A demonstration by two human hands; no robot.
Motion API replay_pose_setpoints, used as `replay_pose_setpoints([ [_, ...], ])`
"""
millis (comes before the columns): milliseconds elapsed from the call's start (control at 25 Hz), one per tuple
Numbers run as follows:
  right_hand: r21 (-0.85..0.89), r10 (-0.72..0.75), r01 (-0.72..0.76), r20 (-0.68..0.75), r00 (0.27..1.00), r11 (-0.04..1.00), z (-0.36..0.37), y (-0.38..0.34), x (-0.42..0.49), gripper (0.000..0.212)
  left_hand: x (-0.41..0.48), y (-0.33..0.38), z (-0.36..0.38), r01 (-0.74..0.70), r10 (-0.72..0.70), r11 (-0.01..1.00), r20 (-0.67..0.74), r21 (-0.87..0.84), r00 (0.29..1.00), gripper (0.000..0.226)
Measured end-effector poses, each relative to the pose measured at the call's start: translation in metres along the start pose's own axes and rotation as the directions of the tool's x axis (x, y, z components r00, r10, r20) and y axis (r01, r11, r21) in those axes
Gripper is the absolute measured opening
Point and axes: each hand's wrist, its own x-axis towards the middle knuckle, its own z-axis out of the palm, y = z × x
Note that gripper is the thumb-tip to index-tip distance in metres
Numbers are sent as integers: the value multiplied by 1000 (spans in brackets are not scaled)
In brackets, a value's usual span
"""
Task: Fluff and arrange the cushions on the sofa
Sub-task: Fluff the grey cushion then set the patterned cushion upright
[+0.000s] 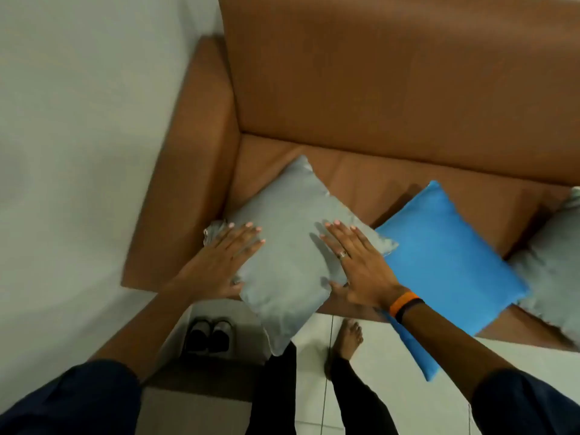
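Note:
A grey cushion [287,246] lies flat at the left end of the brown sofa's seat [392,180], its near corner hanging over the front edge. My left hand [226,262] presses flat on its left side, fingers spread, thumb under the edge. My right hand [361,262], with a ring and an orange wristband, presses flat on its right side. A blue cushion [448,268] lies to the right, overlapping the seat's front edge. A second grey cushion [555,262] shows partly at the right frame edge.
The sofa's left armrest [191,171] stands against a pale wall [78,136]. A pair of shoes [208,335] sits on the floor below the armrest. My bare foot [346,339] is on the white tiles before the sofa.

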Motion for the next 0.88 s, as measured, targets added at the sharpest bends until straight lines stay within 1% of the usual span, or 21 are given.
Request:
replay_pose_setpoints([
  [40,-37,-6,9,69,998,999,22,4,-8,95,-8,-1,26,-6,5,1000,74,13,997,106],
  [80,-46,-16,21,106,994,999,43,11,-11,94,-11,-5,49,3,-1,1000,140,-12,990,114],
  [120,-75,-5,13,116,993,997,63,17,-18,92,-19,-6,74,22,-21,1000,197,-4,980,122],
  [160,-101,8,4,125,992,995,82,21,-24,92,-24,-5,94,41,-41,999,223,7,974,128],
  [240,-126,13,1,106,994,992,110,31,-18,94,-19,-10,128,37,-37,999,174,6,984,127],
  [320,-130,14,-4,80,997,991,133,38,-3,94,-3,-17,153,25,-22,999,71,-43,997,113],
  [360,-134,26,-18,53,998,991,145,39,2,92,2,-17,164,27,-24,998,44,-59,999,108],
  [400,-134,41,-38,23,999,990,154,39,6,86,5,-17,172,48,-45,996,44,-70,998,106],
  [480,-146,48,-62,-96,994,987,157,37,16,68,12,-20,175,66,-66,992,1,-106,998,104],
  [560,-133,44,-72,-203,978,988,146,32,22,50,18,-24,161,63,-66,978,-6,-199,998,98],
  [640,-80,26,-49,-268,963,996,125,27,23,36,23,-27,138,49,-64,948,-39,-316,997,92],
  [720,0,29,-30,-272,962,1000,88,29,28,36,32,-32,102,47,-78,904,-56,-425,995,84],
  [760,59,60,-46,-253,966,997,64,32,32,39,39,-36,85,35,-87,880,-88,-473,992,74],
  [840,150,117,-83,-233,966,985,12,36,44,44,55,-45,47,-33,-86,851,-201,-525,976,42],
  [880,173,146,-107,-235,961,979,-18,40,53,46,67,-53,21,-55,-87,847,-239,-529,967,35],
])
